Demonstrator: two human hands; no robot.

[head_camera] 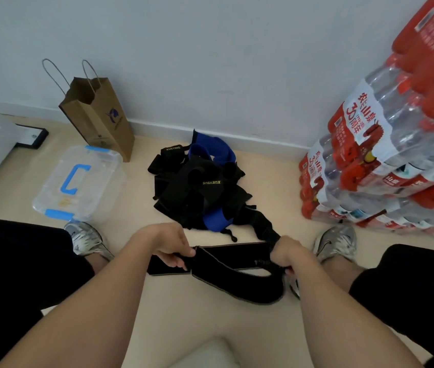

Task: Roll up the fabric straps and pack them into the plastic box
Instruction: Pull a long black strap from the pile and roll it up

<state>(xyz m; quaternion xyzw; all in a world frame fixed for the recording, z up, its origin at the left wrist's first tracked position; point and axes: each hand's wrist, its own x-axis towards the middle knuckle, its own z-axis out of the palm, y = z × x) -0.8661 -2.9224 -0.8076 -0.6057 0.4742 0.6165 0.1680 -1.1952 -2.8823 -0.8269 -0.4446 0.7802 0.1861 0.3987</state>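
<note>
- Left hand (174,248): fingers were curled round the left part of a black strap (226,258), gripping it.
- Right hand (286,254): clenched on the bunched right end of the same strap.
- Strap: a flat, matte fabric band with a paler stitched edge. It was held between the hands above the beige floor (210,328), and its near fold sagged into a loop.
- Pile of straps (197,189): a loose heap of black and blue bands lay just beyond the hands, near the wall. Yellow lettering showed on two of them. A black tail ran from the heap to the right hand, possibly part of the held strap.
- Plastic box (96,192): clear, with rounded corners, a blue handle and blue latches. Its lid was on, and it lay left of the pile, just beside the left shoe (85,237).
- Paper bag (101,120): brown with cord handles, upright behind the box.
- Bottle packs (386,160): shrink-wrapped in red and clear film, stacked at the right beyond the right shoe (336,243).
</note>
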